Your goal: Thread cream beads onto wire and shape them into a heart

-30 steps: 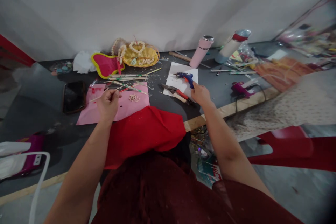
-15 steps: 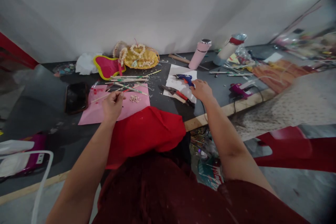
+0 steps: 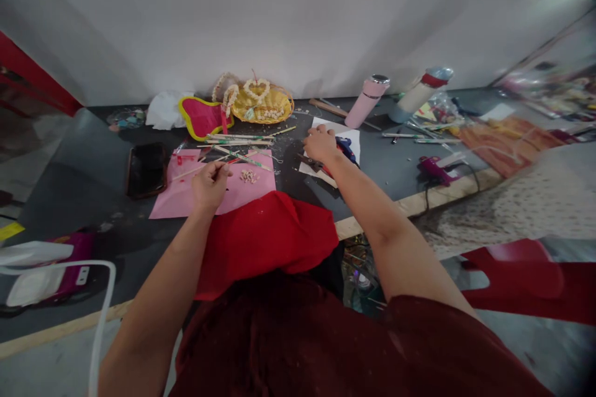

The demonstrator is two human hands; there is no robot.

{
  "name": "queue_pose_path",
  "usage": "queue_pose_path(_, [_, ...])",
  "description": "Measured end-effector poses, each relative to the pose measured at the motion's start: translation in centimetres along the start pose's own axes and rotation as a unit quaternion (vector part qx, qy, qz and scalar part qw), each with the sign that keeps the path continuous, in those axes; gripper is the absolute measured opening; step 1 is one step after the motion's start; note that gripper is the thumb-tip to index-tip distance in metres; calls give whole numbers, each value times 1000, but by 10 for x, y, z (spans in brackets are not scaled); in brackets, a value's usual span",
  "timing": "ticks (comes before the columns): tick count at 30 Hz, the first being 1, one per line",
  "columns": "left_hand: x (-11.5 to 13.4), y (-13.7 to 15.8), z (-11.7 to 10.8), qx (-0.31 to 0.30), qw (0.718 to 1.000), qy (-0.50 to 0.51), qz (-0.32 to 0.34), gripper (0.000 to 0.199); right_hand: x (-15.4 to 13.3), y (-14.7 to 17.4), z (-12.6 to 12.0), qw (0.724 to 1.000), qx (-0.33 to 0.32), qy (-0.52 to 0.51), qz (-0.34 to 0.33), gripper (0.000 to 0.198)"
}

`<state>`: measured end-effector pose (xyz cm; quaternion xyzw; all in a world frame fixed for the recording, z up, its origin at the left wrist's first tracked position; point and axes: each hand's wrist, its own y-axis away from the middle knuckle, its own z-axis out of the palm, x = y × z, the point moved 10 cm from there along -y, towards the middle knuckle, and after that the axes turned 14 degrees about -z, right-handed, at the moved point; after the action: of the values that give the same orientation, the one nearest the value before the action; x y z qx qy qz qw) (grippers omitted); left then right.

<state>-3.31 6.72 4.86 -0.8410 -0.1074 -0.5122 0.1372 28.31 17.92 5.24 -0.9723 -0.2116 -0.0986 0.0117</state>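
Note:
My left hand [image 3: 210,187] hovers over the pink paper [image 3: 174,205], its thumb and fingers pinched together. Whatever they hold, if anything, is too small to make out. A pile of small pale pieces [image 3: 249,177] lies on that paper to the right of the hand. My right hand [image 3: 321,145] is over the white paper [image 3: 352,134], fingers bent and somewhat apart, with nothing visible in them. It covers the front of a blue glue gun [image 3: 345,150]. Red-handled pliers [image 3: 313,163] lie just below, partly hidden by my wrist. Thin printed sticks [image 3: 239,138] lie between the hands.
Along the wall stand a yellow basket [image 3: 282,113] with beaded hearts, a pink bottle [image 3: 367,101] and a pale bottle [image 3: 421,94]. A phone [image 3: 147,169] lies left. Red cloth [image 3: 274,236] covers the near edge. A purple glue gun [image 3: 437,169] lies right, near a person's patterned clothing.
My right hand has moved left from the rear of the blue glue gun to its front end. My left hand keeps its pinch over the pink paper. The view has shifted slightly.

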Motion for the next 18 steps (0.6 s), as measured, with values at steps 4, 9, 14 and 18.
queue_pose_path(4, [-3, -1, 4, -12, 1000, 6, -2, 21, 1, -11, 4, 1000, -8, -2, 7, 26])
queue_pose_path(9, [-4, -1, 4, -9, 1000, -4, -2, 22, -3, -15, 5, 999, -14, -23, 28, 31])
queue_pose_path(14, [-1, 1, 4, -14, 1000, -2, 2, 21, -7, -13, 1, 999, -13, -11, 32, 33])
queue_pose_path(18, [0, 1, 5, -17, 1000, -4, 1, 20, -19, -10, -21, 999, 31, -22, 24, 32])
